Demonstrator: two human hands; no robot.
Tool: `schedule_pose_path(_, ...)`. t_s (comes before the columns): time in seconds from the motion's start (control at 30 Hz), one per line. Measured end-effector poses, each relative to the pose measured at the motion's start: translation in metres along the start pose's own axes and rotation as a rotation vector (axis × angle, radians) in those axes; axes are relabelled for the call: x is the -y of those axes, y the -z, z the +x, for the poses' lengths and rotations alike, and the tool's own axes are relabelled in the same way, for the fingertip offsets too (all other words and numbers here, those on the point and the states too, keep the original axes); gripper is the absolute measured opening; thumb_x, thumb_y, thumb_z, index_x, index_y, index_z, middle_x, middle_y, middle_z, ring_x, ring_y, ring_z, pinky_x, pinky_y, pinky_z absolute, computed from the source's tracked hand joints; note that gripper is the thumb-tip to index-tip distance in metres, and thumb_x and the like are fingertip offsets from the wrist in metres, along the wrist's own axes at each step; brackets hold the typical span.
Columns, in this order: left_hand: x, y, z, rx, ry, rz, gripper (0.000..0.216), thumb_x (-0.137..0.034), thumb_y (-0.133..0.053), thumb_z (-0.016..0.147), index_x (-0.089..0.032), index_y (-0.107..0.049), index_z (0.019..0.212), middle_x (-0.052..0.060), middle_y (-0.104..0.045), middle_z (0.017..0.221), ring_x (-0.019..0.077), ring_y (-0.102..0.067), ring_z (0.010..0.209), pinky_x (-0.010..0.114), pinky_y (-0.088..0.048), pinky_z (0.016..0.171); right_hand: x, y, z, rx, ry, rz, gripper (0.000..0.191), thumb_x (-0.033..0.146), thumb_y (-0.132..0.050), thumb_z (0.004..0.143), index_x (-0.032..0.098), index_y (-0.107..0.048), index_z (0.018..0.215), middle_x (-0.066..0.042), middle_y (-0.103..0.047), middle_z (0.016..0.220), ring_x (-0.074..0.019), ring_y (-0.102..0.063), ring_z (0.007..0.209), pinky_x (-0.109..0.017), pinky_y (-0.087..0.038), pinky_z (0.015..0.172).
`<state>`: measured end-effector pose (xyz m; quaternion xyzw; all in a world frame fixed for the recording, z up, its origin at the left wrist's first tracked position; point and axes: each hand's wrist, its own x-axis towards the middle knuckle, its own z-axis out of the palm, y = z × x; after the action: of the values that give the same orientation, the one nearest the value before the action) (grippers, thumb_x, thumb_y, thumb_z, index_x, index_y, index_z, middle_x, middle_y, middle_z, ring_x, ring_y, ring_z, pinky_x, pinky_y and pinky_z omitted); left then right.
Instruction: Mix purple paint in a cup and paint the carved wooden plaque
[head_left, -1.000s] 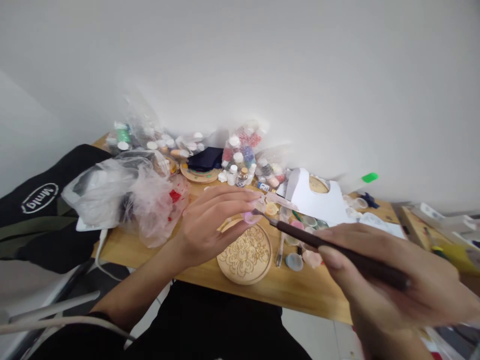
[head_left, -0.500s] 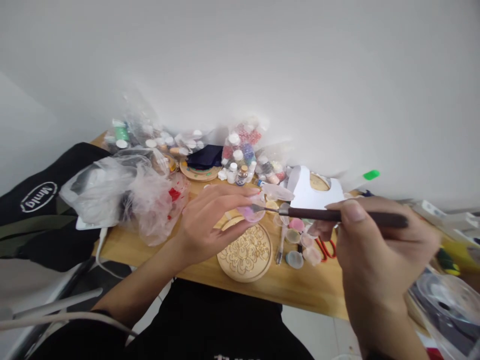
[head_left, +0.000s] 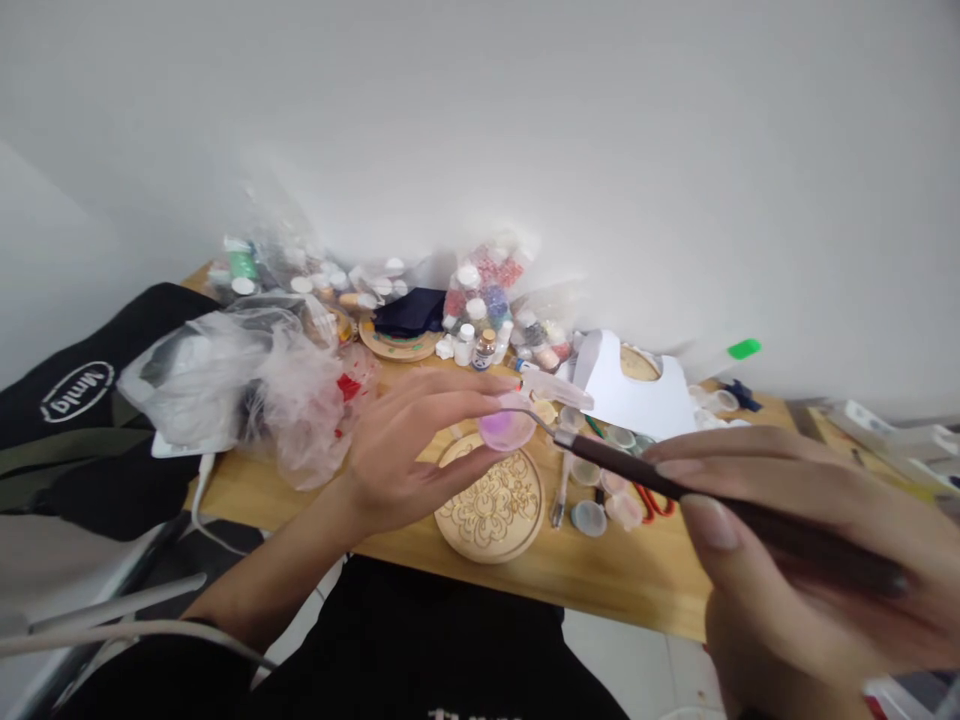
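- We see a wooden surface (head_left: pixel 600 585).
- Near its front edge, we see a carved round board (head_left: pixel 491 510).
- Just right of that, we find small cups (head_left: pixel 589 518).
- Farther back, we spot small bottles (head_left: pixel 465 348).
- On the left, we see a crumpled plastic bag (head_left: pixel 300 425).

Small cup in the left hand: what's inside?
The small cup shows something purple; the dark-handled tool reaches over its opening. The left hand covers one edge, so anything there can't be seen.

Soft, diffuse light, slight blur.
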<state>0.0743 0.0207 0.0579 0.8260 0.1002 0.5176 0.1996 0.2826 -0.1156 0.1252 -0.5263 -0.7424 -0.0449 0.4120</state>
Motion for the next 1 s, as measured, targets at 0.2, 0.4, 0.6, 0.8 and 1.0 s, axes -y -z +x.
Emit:
schedule_pose_path(0.2, -0.002, 0.002, 0.003, 0.044, -0.013, 0.022, 0.038, -0.018, -0.076, 0.083, -0.025, -0.059, 0.116, 0.005, -0.074, 0.111, 0.0208, -0.072, 0.105, 0.038, -0.062, 0.088, 0.009, 0.007, 0.010, 0.139, 0.061, -0.065, 0.015, 0.014, -0.059, 0.086, 0.019, -0.070, 0.094, -0.006, -0.076, 0.087, -0.0185, -0.074, 0.074, -0.026, -0.062, 0.061)
schedule_pose_path(0.4, -0.002, 0.001, 0.003, 0.026, -0.053, -0.003, 0.045, -0.013, -0.077, 0.080, -0.023, -0.058, 0.120, 0.006, -0.074, 0.112, 0.0200, -0.071, 0.107, 0.036, -0.061, 0.090, 0.012, 0.017, 0.017, 0.122, 0.109, -0.072, 0.018, 0.007, -0.064, 0.079, 0.019, -0.070, 0.091, -0.002, -0.076, 0.085, -0.0135, -0.074, 0.075, -0.020, -0.061, 0.070)
schedule_pose_path(0.6, 0.000, 0.000, 0.003, 0.016, -0.074, 0.005, 0.040, -0.011, -0.075, 0.082, -0.020, -0.058, 0.117, 0.008, -0.074, 0.110, 0.0192, -0.070, 0.108, 0.034, -0.060, 0.091, 0.016, 0.013, 0.009, 0.108, 0.086, -0.138, 0.009, 0.016, -0.062, 0.088, 0.021, -0.069, 0.091, -0.003, -0.076, 0.089, -0.0158, -0.072, 0.074, -0.027, -0.061, 0.069)
schedule_pose_path(0.8, 0.001, -0.005, -0.005, 0.025, 0.020, 0.097, 0.035, -0.016, -0.074, 0.083, -0.019, -0.057, 0.113, 0.007, -0.073, 0.111, 0.0163, -0.070, 0.106, 0.029, -0.057, 0.092, 0.007, 0.000, 0.009, 0.130, 0.103, -0.070, 0.008, 0.019, -0.056, 0.094, 0.020, -0.064, 0.094, -0.004, -0.074, 0.080, -0.0134, -0.070, 0.068, -0.024, -0.057, 0.062)
schedule_pose_path(1.0, 0.016, -0.011, -0.033, 0.112, 0.130, 0.346, 0.033, -0.019, -0.065, 0.088, -0.022, -0.053, 0.119, 0.004, -0.072, 0.109, 0.0179, -0.068, 0.104, 0.031, -0.055, 0.091, -0.015, -0.050, 0.006, 0.170, 0.085, 0.052, 0.004, 0.015, -0.059, 0.093, 0.017, -0.063, 0.092, -0.003, -0.071, 0.076, -0.0122, -0.066, 0.066, -0.023, -0.051, 0.058)
